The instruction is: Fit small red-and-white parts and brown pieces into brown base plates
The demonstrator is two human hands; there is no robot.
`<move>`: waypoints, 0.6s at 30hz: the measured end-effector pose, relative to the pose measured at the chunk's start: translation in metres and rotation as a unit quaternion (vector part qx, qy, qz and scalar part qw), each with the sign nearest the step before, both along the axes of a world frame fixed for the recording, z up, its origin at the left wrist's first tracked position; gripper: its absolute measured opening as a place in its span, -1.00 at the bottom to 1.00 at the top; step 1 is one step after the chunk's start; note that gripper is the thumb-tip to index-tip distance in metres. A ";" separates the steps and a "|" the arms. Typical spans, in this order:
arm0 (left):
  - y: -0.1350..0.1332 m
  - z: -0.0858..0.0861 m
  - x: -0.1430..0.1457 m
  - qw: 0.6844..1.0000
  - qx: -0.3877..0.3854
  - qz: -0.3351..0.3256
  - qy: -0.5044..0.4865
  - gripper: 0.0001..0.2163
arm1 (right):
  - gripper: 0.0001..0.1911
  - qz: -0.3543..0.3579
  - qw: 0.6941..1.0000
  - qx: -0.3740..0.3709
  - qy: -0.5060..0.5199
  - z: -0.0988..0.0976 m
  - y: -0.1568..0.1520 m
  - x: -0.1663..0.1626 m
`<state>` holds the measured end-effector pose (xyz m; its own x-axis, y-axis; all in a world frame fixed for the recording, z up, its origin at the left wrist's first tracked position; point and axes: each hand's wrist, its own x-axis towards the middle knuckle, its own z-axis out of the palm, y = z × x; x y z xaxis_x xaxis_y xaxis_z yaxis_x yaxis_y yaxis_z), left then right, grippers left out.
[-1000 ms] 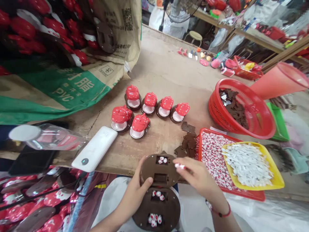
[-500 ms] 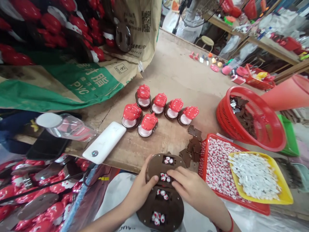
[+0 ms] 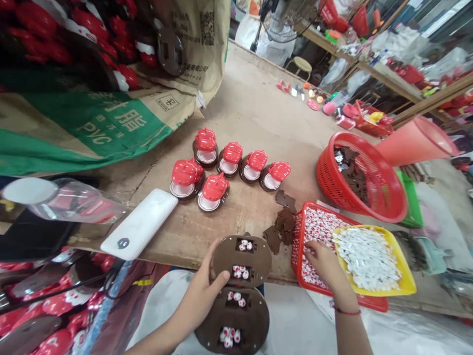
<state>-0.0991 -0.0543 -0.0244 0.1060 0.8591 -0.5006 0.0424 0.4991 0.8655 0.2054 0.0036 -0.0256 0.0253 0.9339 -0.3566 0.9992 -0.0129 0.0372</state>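
Observation:
My left hand [image 3: 202, 291] grips the near-left edge of a dark brown oval toy base [image 3: 220, 256], thumb on top and fingers beneath. A second brown oval base [image 3: 210, 318] lies just below it, nearer me. Each base has two square openings holding several small white-and-red dice [image 3: 229, 337]. My right hand [image 3: 327, 266] is over a shallow red tray [image 3: 377, 301] full of such dice, its fingertips pinched together among them. What lies between those fingertips is too small to make out.
A yellow tray [image 3: 408, 283] of small white pieces overlaps the red tray. Behind stands a red basket [image 3: 325, 172] with brown flat pieces; more brown pieces [image 3: 283, 224] lie loose. Several red-topped toys [image 3: 214, 187], a white phone [image 3: 140, 222], a bottle [image 3: 74, 199] and a large sack [image 3: 148, 118] are leftward.
My right hand has left the upper base and moved right, down into the tray of dice. My left hand still holds the base. The whole view has shifted slightly.

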 end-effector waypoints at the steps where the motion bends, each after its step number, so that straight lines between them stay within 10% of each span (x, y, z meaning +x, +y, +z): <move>1: 0.001 0.000 -0.001 1.000 0.001 -0.002 0.005 -0.43 | -0.77 0.000 1.000 -0.003 -0.004 -0.001 0.001 -0.002; 18: -0.001 -0.002 -0.005 1.000 -0.020 0.000 0.017 -0.41 | -0.81 -0.003 0.997 -0.024 -0.075 0.007 0.004 -0.019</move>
<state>-0.1043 -0.0555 -0.0266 0.0875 0.8385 -0.5378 0.0714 0.5332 0.8430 0.1868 0.0079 -0.0189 0.0875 0.9153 -0.3932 0.9823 -0.0138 0.1866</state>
